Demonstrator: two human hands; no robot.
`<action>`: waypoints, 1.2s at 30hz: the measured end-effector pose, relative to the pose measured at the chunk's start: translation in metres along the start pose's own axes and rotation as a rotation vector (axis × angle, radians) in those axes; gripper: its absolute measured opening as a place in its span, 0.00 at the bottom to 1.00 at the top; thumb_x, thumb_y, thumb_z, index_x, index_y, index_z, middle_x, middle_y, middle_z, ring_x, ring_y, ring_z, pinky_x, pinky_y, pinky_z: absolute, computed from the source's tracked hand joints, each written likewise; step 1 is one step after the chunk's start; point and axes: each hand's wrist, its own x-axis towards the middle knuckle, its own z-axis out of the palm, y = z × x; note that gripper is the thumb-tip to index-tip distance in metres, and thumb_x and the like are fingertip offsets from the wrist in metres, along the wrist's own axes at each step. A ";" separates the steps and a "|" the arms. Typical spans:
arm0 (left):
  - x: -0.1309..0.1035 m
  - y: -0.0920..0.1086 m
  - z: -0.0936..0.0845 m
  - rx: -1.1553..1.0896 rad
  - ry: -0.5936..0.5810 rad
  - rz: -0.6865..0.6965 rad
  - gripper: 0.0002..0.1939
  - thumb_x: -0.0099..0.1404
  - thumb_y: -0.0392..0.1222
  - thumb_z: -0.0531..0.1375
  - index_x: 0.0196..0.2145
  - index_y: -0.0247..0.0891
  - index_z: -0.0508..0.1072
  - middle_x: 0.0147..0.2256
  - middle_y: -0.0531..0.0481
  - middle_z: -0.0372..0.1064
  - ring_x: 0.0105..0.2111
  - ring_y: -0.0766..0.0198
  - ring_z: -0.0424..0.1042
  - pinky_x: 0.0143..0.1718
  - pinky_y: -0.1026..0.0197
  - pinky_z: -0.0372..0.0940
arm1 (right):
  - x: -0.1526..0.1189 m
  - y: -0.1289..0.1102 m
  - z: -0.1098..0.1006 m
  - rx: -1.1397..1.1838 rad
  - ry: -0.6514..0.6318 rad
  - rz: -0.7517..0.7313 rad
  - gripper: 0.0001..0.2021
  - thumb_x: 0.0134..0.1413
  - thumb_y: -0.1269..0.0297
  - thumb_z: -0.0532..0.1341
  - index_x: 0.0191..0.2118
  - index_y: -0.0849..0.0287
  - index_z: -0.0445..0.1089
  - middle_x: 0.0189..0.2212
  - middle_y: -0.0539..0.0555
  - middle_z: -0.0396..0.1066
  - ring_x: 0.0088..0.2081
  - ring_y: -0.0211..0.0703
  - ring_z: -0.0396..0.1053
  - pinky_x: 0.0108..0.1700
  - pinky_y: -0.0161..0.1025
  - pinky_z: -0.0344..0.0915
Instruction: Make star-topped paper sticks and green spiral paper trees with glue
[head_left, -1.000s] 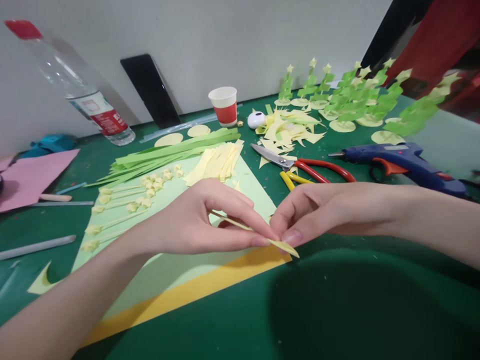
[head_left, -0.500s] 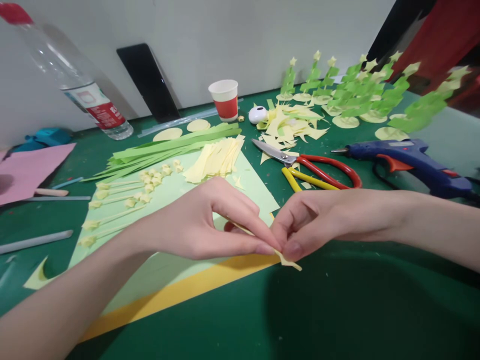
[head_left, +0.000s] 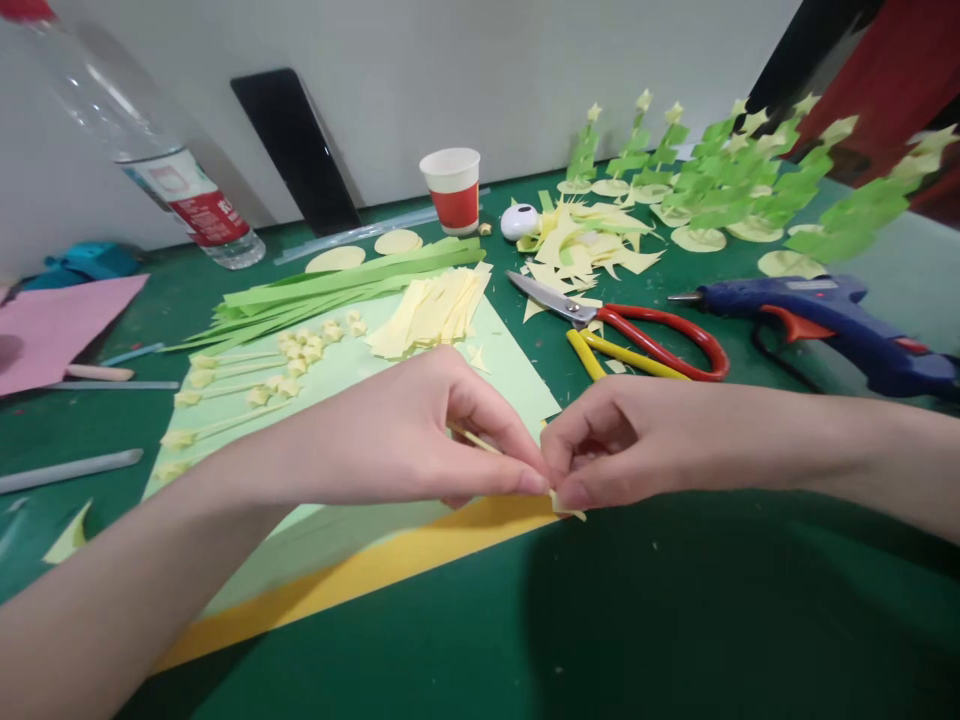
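Note:
My left hand (head_left: 442, 430) and my right hand (head_left: 619, 440) meet at the fingertips over the front edge of the yellow sheet (head_left: 360, 565). Both pinch a thin pale yellow paper strip (head_left: 568, 508), whose short end pokes out below the fingertips. A slim stick-like part (head_left: 476, 438) shows between the thumb and fingers of my left hand. Behind my left hand, a light green sheet (head_left: 517, 365) bears a stack of pale yellow strips (head_left: 435, 312) and several small paper stars on thin stems (head_left: 240, 425).
Red-handled scissors (head_left: 660, 340), yellow handles (head_left: 585, 355) and a blue glue gun (head_left: 840, 320) lie beyond my right hand. Farther back are paper scraps (head_left: 585, 240), a paper cup (head_left: 454, 195), a bottle (head_left: 202, 205), a phone (head_left: 296, 150) and green paper plants (head_left: 720, 185).
My fingertips have shifted slightly, and less of the strip's end sticks out below them. The thin part inside my left hand shows more clearly. The view has moved a little.

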 end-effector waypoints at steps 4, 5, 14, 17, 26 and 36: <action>0.001 0.003 -0.001 0.017 0.038 -0.087 0.07 0.55 0.40 0.60 0.25 0.41 0.80 0.11 0.60 0.59 0.13 0.77 0.55 0.13 0.76 0.49 | -0.001 -0.002 0.002 -0.091 0.110 0.014 0.09 0.47 0.57 0.59 0.25 0.57 0.68 0.19 0.43 0.57 0.20 0.29 0.50 0.20 0.30 0.45; 0.002 0.003 -0.001 0.032 0.051 -0.105 0.08 0.55 0.40 0.60 0.24 0.40 0.80 0.11 0.60 0.59 0.13 0.77 0.55 0.13 0.76 0.49 | -0.002 -0.003 0.003 -0.106 0.132 0.009 0.09 0.47 0.57 0.58 0.25 0.57 0.68 0.18 0.43 0.57 0.20 0.29 0.50 0.19 0.29 0.45; 0.002 -0.002 0.000 0.097 0.157 -0.070 0.06 0.52 0.43 0.62 0.22 0.42 0.78 0.17 0.59 0.70 0.19 0.71 0.67 0.17 0.76 0.57 | -0.003 -0.005 0.001 0.006 0.132 0.036 0.06 0.47 0.62 0.60 0.26 0.56 0.71 0.19 0.43 0.59 0.22 0.29 0.51 0.24 0.29 0.47; 0.001 -0.002 0.000 0.124 0.171 -0.049 0.06 0.51 0.44 0.63 0.21 0.43 0.78 0.17 0.59 0.71 0.18 0.72 0.66 0.15 0.76 0.55 | -0.002 -0.003 -0.002 0.093 0.050 -0.003 0.07 0.50 0.62 0.59 0.27 0.56 0.72 0.18 0.42 0.58 0.21 0.27 0.50 0.24 0.28 0.48; -0.001 0.000 0.000 0.091 0.150 -0.051 0.07 0.52 0.43 0.61 0.21 0.46 0.79 0.12 0.59 0.62 0.13 0.74 0.54 0.11 0.72 0.46 | 0.000 0.002 -0.003 0.349 -0.137 -0.084 0.08 0.52 0.72 0.57 0.26 0.60 0.72 0.25 0.41 0.69 0.27 0.24 0.60 0.32 0.23 0.57; 0.001 -0.001 0.000 0.049 0.107 -0.031 0.08 0.54 0.43 0.61 0.20 0.43 0.78 0.13 0.59 0.63 0.15 0.75 0.59 0.14 0.75 0.50 | 0.000 0.002 -0.005 0.298 -0.110 -0.106 0.08 0.51 0.71 0.58 0.26 0.58 0.73 0.26 0.41 0.71 0.27 0.25 0.61 0.31 0.23 0.57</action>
